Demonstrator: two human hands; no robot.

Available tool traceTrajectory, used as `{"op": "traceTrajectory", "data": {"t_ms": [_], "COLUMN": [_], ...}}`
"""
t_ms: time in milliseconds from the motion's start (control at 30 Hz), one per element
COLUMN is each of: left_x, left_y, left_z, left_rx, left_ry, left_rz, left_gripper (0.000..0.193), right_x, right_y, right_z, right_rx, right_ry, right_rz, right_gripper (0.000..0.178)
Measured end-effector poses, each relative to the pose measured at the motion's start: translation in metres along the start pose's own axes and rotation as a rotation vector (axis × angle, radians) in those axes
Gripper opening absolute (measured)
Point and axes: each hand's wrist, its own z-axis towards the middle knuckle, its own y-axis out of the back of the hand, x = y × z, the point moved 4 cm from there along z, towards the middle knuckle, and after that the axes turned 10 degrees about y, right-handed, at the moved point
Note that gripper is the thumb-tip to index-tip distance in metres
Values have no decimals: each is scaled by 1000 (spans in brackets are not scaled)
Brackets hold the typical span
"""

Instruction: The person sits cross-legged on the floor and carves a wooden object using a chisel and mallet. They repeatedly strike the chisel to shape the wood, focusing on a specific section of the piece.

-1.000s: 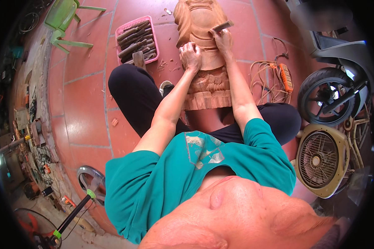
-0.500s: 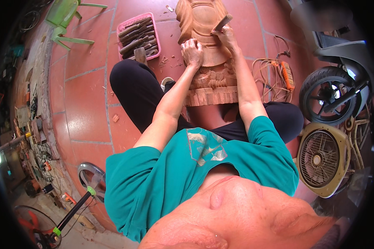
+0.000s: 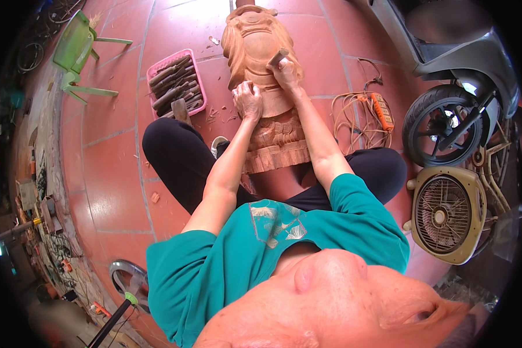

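Note:
A reddish-brown carved wooden statue (image 3: 265,46) lies lengthwise between my legs, its rough-cut base (image 3: 276,156) towards me. My left hand (image 3: 247,100) rests on its left edge, fingers curled closed over the wood. Further up and to the right, my right hand (image 3: 285,73) is wrapped round a carving chisel (image 3: 279,56). The chisel's wooden handle end sticks up out of the fist; its blade is hidden by the hand.
A pink basket (image 3: 201,75) of wooden-handled tools stands left, beside a mallet (image 3: 180,109). Wood chips lie near it. On the right are an orange power strip (image 3: 382,111) with tangled cord, a motorbike wheel (image 3: 443,126) and a box fan (image 3: 446,214). A green chair (image 3: 74,43) stands far left.
The view has shifted, so the statue's upper end now shows. Both hands stay at nearly the same places on the statue, the right still gripping the chisel.

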Motion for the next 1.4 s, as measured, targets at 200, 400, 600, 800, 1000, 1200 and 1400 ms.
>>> {"op": "traceTrajectory", "data": {"t_ms": [200,400,600,800,1000,1200,1400], "left_x": [2,1,-1,0,1,-1,1], "left_y": [0,-1,1,1,0,-2,-1], "left_z": [2,1,-1,1,1,0,1], "left_rx": [-15,2,-17,-16,5,-24,-15], "left_ry": [-24,-18,-30,-39,-8,-41,-42], "left_rz": [4,-4,-7,-3,14,0,23], "left_gripper": [19,19,20,19,19,20,22], "right_x": [-14,-13,-5,-9,3,6,17], "right_y": [-7,-7,-5,-10,-6,-10,-10], "right_z": [-1,2,3,-3,5,2,6], "right_rx": [198,103,68,168,189,166,171], "right_ry": [-121,-30,-12,-35,-33,46,-45], "right_rz": [51,-50,-46,-57,-32,-144,-113], "right_gripper": [15,13,14,12,13,13,15]}}
